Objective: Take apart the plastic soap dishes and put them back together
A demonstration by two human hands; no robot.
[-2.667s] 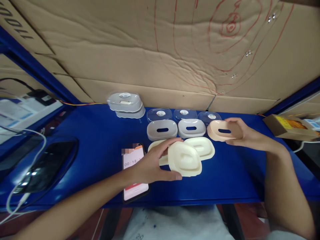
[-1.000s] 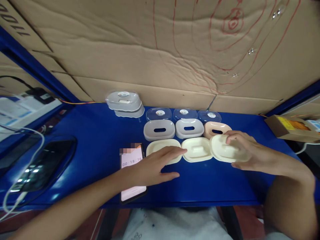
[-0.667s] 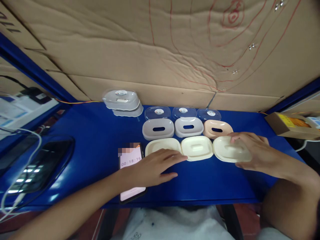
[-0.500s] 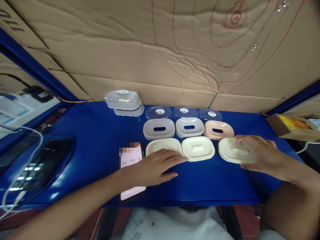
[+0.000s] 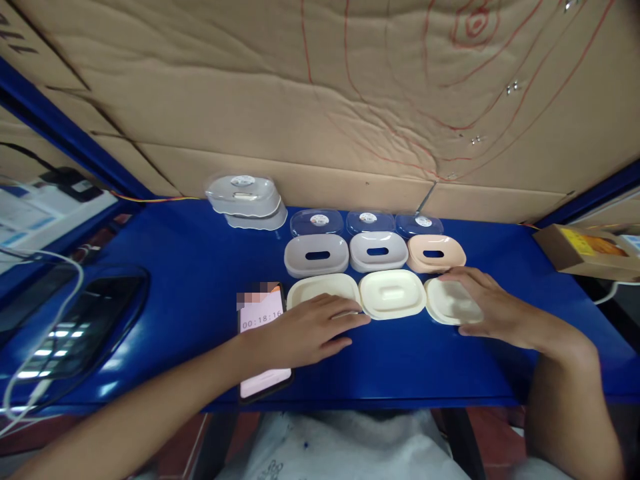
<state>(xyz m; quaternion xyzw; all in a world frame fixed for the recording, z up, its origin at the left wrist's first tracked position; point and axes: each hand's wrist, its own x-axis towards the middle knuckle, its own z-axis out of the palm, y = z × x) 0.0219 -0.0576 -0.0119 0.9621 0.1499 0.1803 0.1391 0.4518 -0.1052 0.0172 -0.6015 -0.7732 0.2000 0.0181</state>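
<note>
Three cream oval pieces lie in a row: a left one (image 5: 320, 288), a middle one (image 5: 393, 293) and a right one (image 5: 450, 300). My right hand (image 5: 483, 303) grips the right piece by its far and near edges, against the middle one. Over the near part of the left piece rests my left hand (image 5: 320, 330), its fingers apart and fingertips near the middle piece. Behind them stand two grey slotted trays (image 5: 295, 257) (image 5: 357, 257) and a peach one (image 5: 414, 259). Clear lids (image 5: 305, 223) with round labels lie behind the trays.
A stacked grey container (image 5: 257, 212) with a clear lid stands at the back left. A phone (image 5: 265, 383) showing a timer lies partly under my left forearm. Cables and a dark tablet (image 5: 85, 327) are at left, a cardboard box (image 5: 560, 250) at right.
My right hand has moved left with the right cream piece, closing the gap to the middle one. My left hand has barely moved. The view has shifted slightly.
</note>
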